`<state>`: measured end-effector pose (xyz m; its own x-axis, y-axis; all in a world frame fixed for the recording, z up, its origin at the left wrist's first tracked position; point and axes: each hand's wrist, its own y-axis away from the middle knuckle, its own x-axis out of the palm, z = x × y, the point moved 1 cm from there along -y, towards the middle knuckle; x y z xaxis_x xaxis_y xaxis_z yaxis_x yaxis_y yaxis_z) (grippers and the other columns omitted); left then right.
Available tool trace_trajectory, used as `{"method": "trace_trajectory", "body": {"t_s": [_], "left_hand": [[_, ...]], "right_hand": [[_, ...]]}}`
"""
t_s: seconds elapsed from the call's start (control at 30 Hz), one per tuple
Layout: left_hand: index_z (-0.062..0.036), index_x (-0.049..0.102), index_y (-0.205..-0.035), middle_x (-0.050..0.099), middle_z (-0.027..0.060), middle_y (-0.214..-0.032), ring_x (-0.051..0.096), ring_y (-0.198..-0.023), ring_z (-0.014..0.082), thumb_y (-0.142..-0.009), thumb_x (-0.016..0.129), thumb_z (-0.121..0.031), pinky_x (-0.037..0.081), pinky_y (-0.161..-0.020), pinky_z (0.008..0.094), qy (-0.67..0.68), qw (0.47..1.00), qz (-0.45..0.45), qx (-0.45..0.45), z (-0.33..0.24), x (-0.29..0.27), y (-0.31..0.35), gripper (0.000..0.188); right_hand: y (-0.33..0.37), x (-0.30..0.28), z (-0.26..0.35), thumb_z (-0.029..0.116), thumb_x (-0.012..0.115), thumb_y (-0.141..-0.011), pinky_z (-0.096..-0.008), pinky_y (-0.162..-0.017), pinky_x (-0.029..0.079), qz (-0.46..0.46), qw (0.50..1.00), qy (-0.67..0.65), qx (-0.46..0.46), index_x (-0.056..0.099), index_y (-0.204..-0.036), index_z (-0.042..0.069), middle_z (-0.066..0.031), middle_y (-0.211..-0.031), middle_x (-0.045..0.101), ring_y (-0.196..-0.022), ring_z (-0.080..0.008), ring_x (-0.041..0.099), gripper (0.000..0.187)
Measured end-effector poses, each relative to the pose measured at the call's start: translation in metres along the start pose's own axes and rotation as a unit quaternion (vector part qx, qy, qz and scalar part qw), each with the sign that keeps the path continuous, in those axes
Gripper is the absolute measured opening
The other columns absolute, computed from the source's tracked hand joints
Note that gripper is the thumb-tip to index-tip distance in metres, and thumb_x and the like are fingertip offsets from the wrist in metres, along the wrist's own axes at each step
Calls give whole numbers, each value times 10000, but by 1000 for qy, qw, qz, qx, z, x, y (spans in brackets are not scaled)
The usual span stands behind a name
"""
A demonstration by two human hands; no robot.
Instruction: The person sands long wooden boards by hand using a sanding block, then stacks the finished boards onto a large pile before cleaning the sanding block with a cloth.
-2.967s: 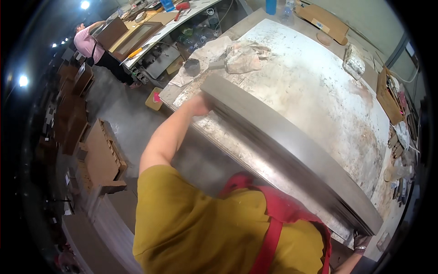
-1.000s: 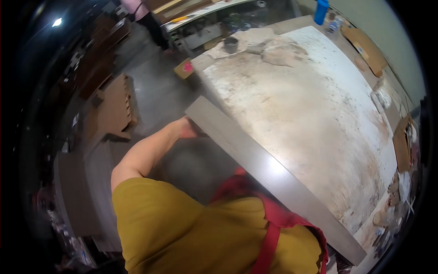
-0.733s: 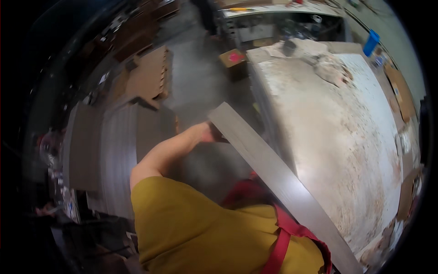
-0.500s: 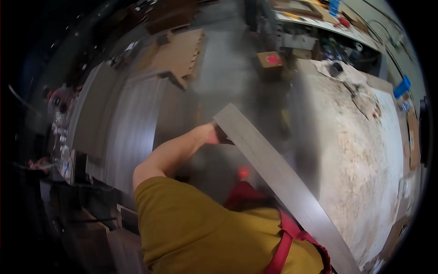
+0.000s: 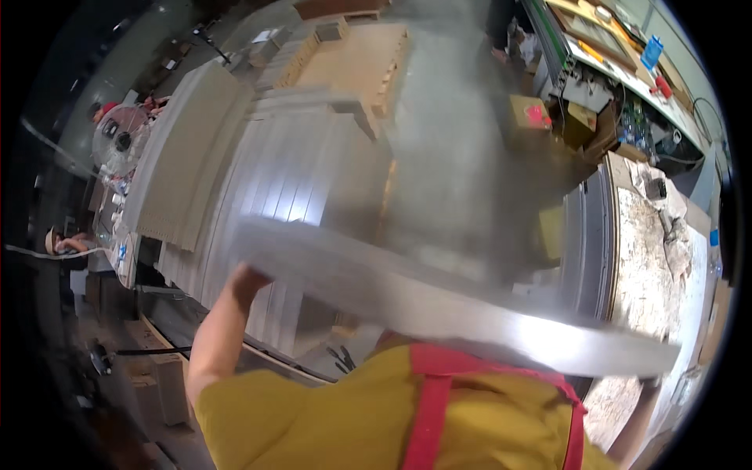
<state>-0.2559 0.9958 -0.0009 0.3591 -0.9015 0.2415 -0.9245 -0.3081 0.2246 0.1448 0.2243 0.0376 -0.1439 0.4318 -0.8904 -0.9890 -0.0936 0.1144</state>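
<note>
Left of centre: broad stack of flat grey panels (image 5: 290, 176), strips lying side by side. Right side: white-topped, brown-stained wooden desk (image 5: 638, 266). Across the near side, one long, smooth grey board (image 5: 439, 301), motion-blurred, held up; in view its left end overlaps the stack, its right end the desk. Far, beyond the stack: shallow brown cardboard tray (image 5: 360, 59). Smallest, left hand (image 5: 251, 276) and right hand (image 5: 652, 383): both hands holding the board, one at each end, right fingers mostly hidden.
</note>
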Motion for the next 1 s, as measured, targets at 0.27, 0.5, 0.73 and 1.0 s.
{"method": "trace_trajectory", "body": {"t_s": [0.27, 0.5, 0.73, 1.0], "left_hand": [[-77, 506, -1293, 552, 78, -1272, 520, -1160, 196, -884, 583, -383, 419, -987, 379, 13, 916, -395, -61, -12, 1, 91, 517], [-83, 496, -1309, 539, 86, -1290, 505, -1178, 215, -910, 517, -412, 400, -1009, 393, 66, 849, -521, -65, 2, 46, 93, 517], [-84, 485, -1319, 527, 83, -1311, 503, -1189, 243, -923, 483, -435, 404, -1014, 424, 181, 786, -590, 43, 38, 103, 105, 528], [-79, 503, -1291, 545, 81, -1278, 511, -1172, 242, -920, 485, -425, 408, -1002, 415, 273, 709, -647, 70, 49, 111, 111, 508]], "right_hand": [[-213, 41, 167, 632, 372, -873, -539, -1024, 275, 54, 989, 13, -137, 523, -1278, 182, -80, -1265, 558, -1167, -316, 501, 623], [-403, 139, 367, 628, 373, -875, -539, -1016, 286, 138, 950, 40, -278, 521, -1278, 180, -82, -1258, 561, -1159, -318, 505, 621], [-511, 250, 566, 625, 374, -876, -539, -1008, 297, 229, 888, 63, -393, 518, -1278, 178, -84, -1251, 564, -1152, -319, 509, 618], [-516, 364, 747, 621, 375, -877, -539, -998, 309, 288, 823, 95, -480, 515, -1277, 175, -86, -1244, 568, -1143, -321, 513, 616]]}}
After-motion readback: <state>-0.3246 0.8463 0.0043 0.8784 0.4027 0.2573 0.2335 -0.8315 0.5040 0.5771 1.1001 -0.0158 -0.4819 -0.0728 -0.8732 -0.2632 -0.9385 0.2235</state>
